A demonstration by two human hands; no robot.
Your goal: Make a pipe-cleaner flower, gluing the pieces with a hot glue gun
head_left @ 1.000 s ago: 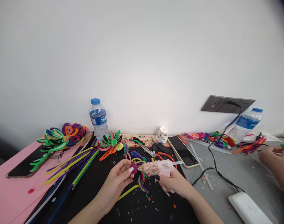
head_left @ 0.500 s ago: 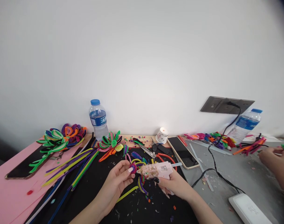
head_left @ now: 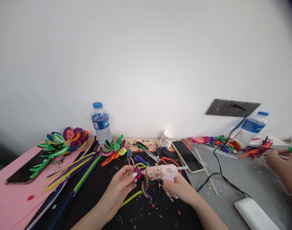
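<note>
Between the thumb and fingers of my left hand [head_left: 123,182] is a small magenta and purple pipe-cleaner coil [head_left: 137,173]. My right hand [head_left: 176,188] is wrapped round the handle of a pale pink glue gun [head_left: 160,172], whose nozzle points left at the coil, close to it. A clear glue stick [head_left: 182,167] sticks out of the gun's back end. Beneath and behind the hands, looped pipe cleaners [head_left: 146,190] in purple, yellow and green lie on the black mat [head_left: 100,195]. Scissors [head_left: 152,156] and orange-handled pliers [head_left: 169,160] lie just behind the gun.
Pipe-cleaner flowers [head_left: 56,142], loose stems [head_left: 71,169] and a water bottle [head_left: 101,123] stand or lie at left. Rightward are a phone [head_left: 187,156], a white cup [head_left: 166,139], a black cable [head_left: 219,163], a white power block [head_left: 255,214] and another person's hand [head_left: 281,169] holding something green.
The glue gun has shifted slightly right, its nozzle a little farther from the coil. At the right edge, the other person's hand and green piece have moved slightly.
</note>
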